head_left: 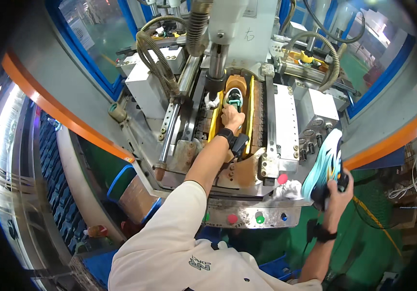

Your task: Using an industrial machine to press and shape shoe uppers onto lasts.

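While the left hand [232, 119] lay with fingers curled at a pale-rimmed, shoe-like piece [234, 96] inside the yellow-edged slot [251, 109] of the machine [245, 41], I couldn't tell whether it gripped that piece. To the machine's right, the right hand [338, 198] was closed around the dark part of an aqua-and-white-soled shoe [324, 164], just beside a white cloth [290, 190].

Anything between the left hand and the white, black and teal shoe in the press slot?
Nothing visible. The bare left hand is right at the near end of the white, black and teal shoe; contact is hard to tell. Yellow slot walls flank it; the vertical steel cylinder stands beyond, to the left.
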{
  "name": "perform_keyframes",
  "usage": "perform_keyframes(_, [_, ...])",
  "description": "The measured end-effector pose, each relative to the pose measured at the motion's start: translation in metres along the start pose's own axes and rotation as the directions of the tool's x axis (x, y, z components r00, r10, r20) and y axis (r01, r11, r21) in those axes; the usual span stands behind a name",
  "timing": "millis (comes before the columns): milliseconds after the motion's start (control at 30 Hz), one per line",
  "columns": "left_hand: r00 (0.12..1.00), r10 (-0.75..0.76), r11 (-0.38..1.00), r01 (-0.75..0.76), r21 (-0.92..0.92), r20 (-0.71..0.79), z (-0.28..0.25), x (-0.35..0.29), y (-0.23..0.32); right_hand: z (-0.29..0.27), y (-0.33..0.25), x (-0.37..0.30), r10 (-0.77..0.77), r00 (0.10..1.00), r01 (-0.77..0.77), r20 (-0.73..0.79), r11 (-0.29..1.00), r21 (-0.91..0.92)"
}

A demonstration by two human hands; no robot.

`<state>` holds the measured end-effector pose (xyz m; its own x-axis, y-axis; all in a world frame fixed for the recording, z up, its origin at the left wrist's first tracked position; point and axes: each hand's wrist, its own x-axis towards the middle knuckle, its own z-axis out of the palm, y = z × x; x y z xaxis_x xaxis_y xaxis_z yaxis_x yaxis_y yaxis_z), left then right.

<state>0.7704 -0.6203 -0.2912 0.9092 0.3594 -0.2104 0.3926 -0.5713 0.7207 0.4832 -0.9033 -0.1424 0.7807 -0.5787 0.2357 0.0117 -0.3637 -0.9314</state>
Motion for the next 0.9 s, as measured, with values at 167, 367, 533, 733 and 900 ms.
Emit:
perform_keyframes(167, [0.906,-0.098,0.523,0.398,-0.754,0.411,-0.049,0.01,-0.079,0.095,-0.041,0.101,-0.107,0.952,0.134,0.286,0.988,-0.077])
perform_keyframes(367, [0.746,0.161,0.391,0.553,-0.735,0.647,-0.188,-0.185,-0.09,0.259,-0.053,0.151,0.127,0.764,0.183,0.633,0.898,-0.401])
perform_keyframes(533, [0.876,-0.027,0.506,0.428,-0.749,0.482,-0.294,-0.281,-0.171,0.389,-0.022,0.105,0.125,0.785,0.353,0.607,0.714,-0.604])
perform_keyframes(733, [0.941,-0.332,0.323,0.172,-0.931,0.059,-0.341,-0.388,-0.223,0.433,0.036,0.064,-0.068,0.887,0.366,0.456,0.707,-0.606])
perform_keyframes(900, [0.86,-0.504,0.201,0.031,-0.979,-0.076,-0.323,-0.444,-0.257,0.358,-0.004,-0.003,-0.585,0.663,0.736,0.467,0.624,-0.264])
